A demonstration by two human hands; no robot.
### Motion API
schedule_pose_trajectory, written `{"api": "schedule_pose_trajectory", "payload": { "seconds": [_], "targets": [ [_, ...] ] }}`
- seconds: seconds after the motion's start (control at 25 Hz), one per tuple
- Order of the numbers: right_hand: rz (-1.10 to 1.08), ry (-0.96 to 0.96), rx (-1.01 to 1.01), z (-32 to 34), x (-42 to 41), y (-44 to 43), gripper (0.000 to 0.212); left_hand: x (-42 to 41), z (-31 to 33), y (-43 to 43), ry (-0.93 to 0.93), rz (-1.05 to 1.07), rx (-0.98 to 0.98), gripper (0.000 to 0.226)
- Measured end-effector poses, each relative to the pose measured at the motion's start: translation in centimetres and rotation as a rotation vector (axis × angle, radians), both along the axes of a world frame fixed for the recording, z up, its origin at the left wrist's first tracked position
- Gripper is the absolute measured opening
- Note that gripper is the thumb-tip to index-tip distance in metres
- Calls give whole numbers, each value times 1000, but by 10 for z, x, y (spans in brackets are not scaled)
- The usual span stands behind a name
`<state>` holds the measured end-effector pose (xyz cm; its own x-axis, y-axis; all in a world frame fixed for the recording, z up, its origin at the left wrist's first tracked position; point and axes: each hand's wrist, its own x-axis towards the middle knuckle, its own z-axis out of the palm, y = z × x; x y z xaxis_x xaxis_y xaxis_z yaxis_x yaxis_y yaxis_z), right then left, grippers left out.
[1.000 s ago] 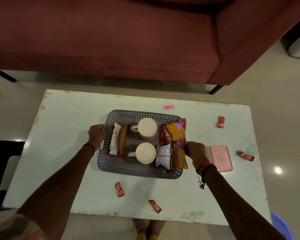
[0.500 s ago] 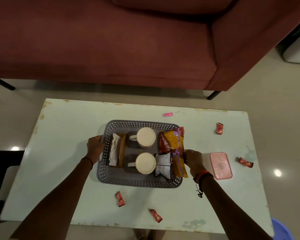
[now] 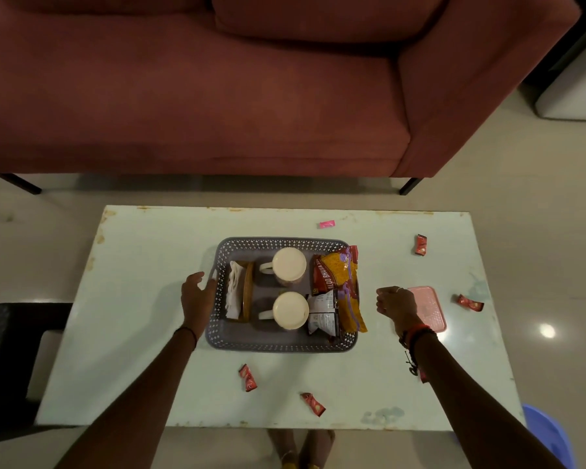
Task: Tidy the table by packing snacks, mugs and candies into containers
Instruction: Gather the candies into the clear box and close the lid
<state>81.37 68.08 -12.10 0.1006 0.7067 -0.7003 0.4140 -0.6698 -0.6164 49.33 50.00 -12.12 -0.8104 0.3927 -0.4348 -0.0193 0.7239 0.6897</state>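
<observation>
A grey perforated basket (image 3: 271, 342) sits mid-table. It holds two cream mugs (image 3: 289, 265) (image 3: 290, 311), a yellow snack bag (image 3: 339, 286), a small white packet (image 3: 324, 311) and a napkin holder (image 3: 241, 292). My left hand (image 3: 197, 296) is beside the basket's left rim, fingers apart, barely touching it. My right hand (image 3: 393, 305) hovers right of the basket with fingers curled and nothing in them. A pink lidded box (image 3: 430, 308) lies just beyond it. Red candies (image 3: 247, 378) (image 3: 313, 403) (image 3: 421, 245) (image 3: 469, 302) and a pink candy (image 3: 327, 224) lie scattered on the table.
The pale green table (image 3: 142, 299) has a maroon sofa (image 3: 251, 82) behind it. A dark stool (image 3: 7, 336) stands at the left, a blue tub (image 3: 552, 434) at the lower right. My feet (image 3: 301, 448) show under the near edge.
Both hands have come off the basket. The right hand moved right, away from the snack bag; the left opened beside the rim. The view shifted back from the table.
</observation>
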Motion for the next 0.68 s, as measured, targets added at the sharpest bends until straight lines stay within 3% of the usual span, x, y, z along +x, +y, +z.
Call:
{"api": "schedule_pose_trajectory", "payload": {
  "seconds": [0.12,0.28,0.68],
  "targets": [
    [-22,-22,42,19,21,-11,28,41,11,-23,149,33,85,31],
    [-51,-36,64,32,53,-25,32,104,28,-31,312,-109,216,30],
    [-85,-118,57,19,119,-30,26,272,27,1,181,-670,317,32]
  ]
}}
